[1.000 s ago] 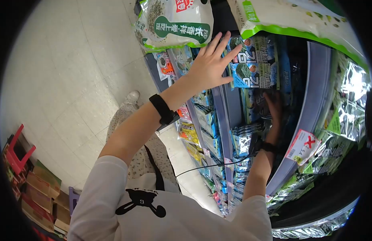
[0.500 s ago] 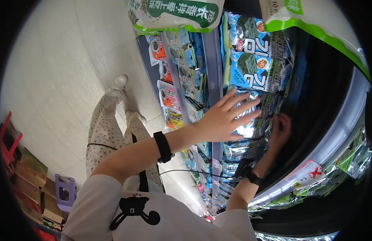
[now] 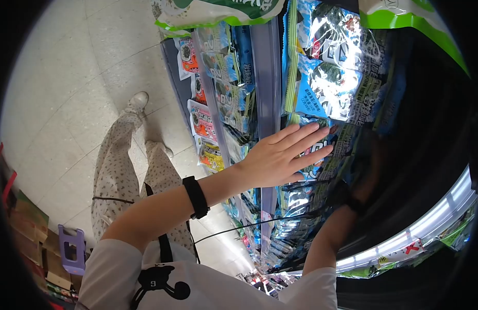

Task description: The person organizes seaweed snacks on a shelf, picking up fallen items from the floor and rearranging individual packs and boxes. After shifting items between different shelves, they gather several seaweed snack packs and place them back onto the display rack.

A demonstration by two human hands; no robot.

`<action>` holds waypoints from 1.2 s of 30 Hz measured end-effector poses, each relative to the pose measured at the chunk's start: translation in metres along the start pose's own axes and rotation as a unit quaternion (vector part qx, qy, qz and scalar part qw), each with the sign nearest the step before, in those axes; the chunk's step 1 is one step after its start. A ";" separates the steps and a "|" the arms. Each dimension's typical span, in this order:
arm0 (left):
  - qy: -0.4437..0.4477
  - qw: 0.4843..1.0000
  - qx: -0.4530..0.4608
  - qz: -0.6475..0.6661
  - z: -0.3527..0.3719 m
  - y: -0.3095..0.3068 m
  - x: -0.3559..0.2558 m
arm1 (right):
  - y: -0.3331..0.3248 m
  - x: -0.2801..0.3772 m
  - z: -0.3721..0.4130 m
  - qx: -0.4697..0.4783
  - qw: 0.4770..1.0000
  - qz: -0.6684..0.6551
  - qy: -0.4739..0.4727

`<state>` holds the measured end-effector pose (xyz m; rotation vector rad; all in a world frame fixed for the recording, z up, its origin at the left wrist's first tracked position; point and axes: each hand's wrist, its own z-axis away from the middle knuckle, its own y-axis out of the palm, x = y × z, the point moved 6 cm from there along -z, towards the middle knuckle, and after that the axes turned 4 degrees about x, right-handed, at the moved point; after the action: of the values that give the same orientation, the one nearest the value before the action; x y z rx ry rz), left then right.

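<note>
Packets [image 3: 345, 140], glossy, crinkled, seemingly touch left hand [image 3: 280, 157].

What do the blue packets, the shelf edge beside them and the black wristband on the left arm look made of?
Blue packets: thin glossy plastic or foil film, judging by the bright, broken glare and wrinkles.
Shelf edge: probably smooth greyish plastic with a slight sheen; coated metal is possible.
Black wristband: matte, flexible-looking; fabric or rubber, I can't tell which.
</note>
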<state>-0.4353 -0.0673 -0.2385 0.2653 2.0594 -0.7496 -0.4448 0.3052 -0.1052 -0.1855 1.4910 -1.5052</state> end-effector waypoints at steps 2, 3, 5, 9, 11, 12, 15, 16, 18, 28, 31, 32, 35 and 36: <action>0.006 1.000 -0.005 -0.009 0.000 0.000 0.001 | 0.000 0.009 0.009 0.030 0.996 -0.084 -0.012; 0.006 1.000 -0.005 -0.009 0.000 0.000 0.001 | -0.002 0.022 0.019 0.059 0.984 -0.166 -0.023; 0.007 1.000 -0.006 -0.007 0.001 0.001 0.000 | -0.022 0.059 0.052 0.081 0.982 -0.172 -0.008; 0.022 0.999 -0.028 -0.035 0.003 0.000 0.001 | -0.022 0.072 0.078 0.111 0.974 -0.196 -0.002; 0.035 0.997 -0.026 -0.069 0.003 0.001 0.001 | -0.016 0.070 0.085 0.108 0.972 -0.210 -0.007; 0.035 0.997 -0.026 -0.068 0.002 0.001 0.002 | -0.013 0.070 0.087 0.104 0.971 -0.215 -0.009; 0.031 0.997 -0.016 -0.070 0.002 0.002 0.001 | -0.009 0.066 0.089 0.090 0.970 -0.225 -0.017; 0.029 0.997 -0.008 -0.065 0.002 0.002 0.001 | -0.008 0.060 0.087 0.075 0.971 -0.228 -0.021; 0.033 0.998 0.003 -0.061 0.002 0.000 0.000 | -0.005 0.042 0.077 0.029 0.973 -0.227 -0.033; 0.041 0.998 0.037 0.044 0.021 -0.018 -0.015 | -0.020 -0.014 0.122 -0.153 0.972 -0.137 -0.116; 0.116 0.987 0.077 0.074 0.036 -0.010 -0.044 | 0.000 -0.006 0.151 -0.243 0.945 0.020 -0.219; 0.116 0.987 0.080 0.074 0.041 -0.009 -0.049 | 0.012 -0.013 0.159 -0.242 0.945 0.018 -0.218; 0.144 0.980 0.122 0.057 0.055 0.002 -0.059 | 0.029 -0.013 0.174 -0.120 0.992 0.030 -0.016; 0.144 0.980 0.125 0.058 0.058 0.003 -0.060 | 0.035 -0.014 0.179 -0.117 0.993 0.028 -0.014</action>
<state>-0.3599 -0.0940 -0.2141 0.6653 2.1936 -0.9431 -0.2961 0.2004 -0.0852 -0.2992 1.6358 -1.2759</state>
